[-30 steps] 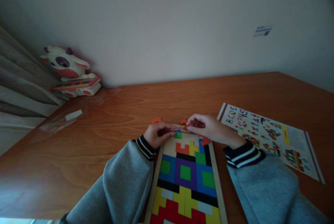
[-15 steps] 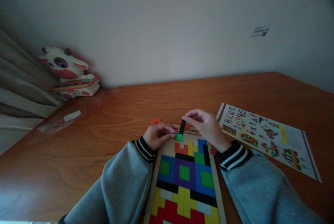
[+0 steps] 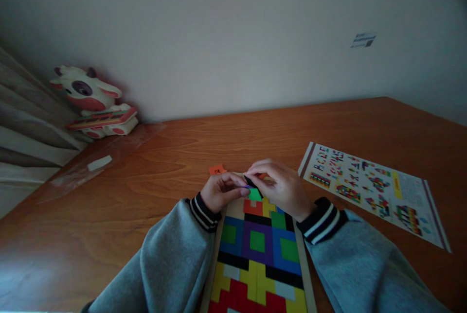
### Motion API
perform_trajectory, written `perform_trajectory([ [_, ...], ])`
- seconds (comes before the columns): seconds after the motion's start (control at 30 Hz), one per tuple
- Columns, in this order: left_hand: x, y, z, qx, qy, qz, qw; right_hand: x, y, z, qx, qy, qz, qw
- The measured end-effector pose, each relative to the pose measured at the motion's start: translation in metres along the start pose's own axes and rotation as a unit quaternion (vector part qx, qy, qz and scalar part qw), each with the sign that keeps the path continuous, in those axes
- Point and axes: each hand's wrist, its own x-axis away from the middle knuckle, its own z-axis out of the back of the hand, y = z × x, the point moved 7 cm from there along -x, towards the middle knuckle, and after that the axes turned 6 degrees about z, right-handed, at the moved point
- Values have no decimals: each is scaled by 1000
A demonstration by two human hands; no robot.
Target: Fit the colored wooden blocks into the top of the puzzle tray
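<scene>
A wooden puzzle tray (image 3: 216, 259) lies in front of me, mostly filled with flat coloured blocks in red, yellow, blue, purple, green and black. Over its far end, my left hand (image 3: 223, 190) pinches a green puzzle piece (image 3: 255, 194); a thin purple edge also shows at those fingertips. Close beside it, my right hand (image 3: 279, 185) grips a black strip-shaped puzzle piece (image 3: 251, 182), tilted against the green one. Bare wood of the tray shows near my left fingers. My right hand hides the tray's far right corner.
An orange piece (image 3: 217, 169) rests on the table (image 3: 164, 167) just beyond the tray. A printed pattern sheet (image 3: 375, 191) lies at the right. At the far left a cow toy with a keyboard (image 3: 98, 104) stands by the curtain (image 3: 32, 128), near a white strip (image 3: 99, 163).
My right hand has come down and slightly left, and the black piece has turned from nearly upright to slanting across the green piece. My left hand stays almost in place.
</scene>
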Motion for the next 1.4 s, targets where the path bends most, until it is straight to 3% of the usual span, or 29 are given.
perform_trajectory([
  [0.27,0,-2,1,10,-7,25,1000,4,-1,-3,10,-27,48,998],
  [0.5,1,4,-4,13,-31,7,999,4,-5,-4,-13,-7,32,999],
  [0.6,0,4,-4,6,-21,-7,1000,0,2,-6,-46,-21,-14,999],
  [0.7,-2,3,6,-14,27,-23,999,0,25,-7,-99,-123,-140,977],
  [0.77,-4,6,20,-36,83,-40,995,11,43,-4,-114,-239,-238,935],
  [0.83,-4,10,39,-67,148,-61,985,27,59,8,-106,-326,-293,893],
  [0.93,-3,17,64,-148,223,-85,960,59,78,25,-118,-431,-374,812],
  [1.0,-2,19,75,-222,241,-85,941,74,87,35,-92,-459,-391,793],
  [1.17,-1,21,76,-425,224,-92,872,77,101,44,4,-447,-373,813],
  [1.33,7,43,52,-587,240,-177,752,56,105,53,74,-362,-368,853],
  [1.4,10,47,36,-593,200,-213,750,48,102,54,87,-323,-356,873],
])
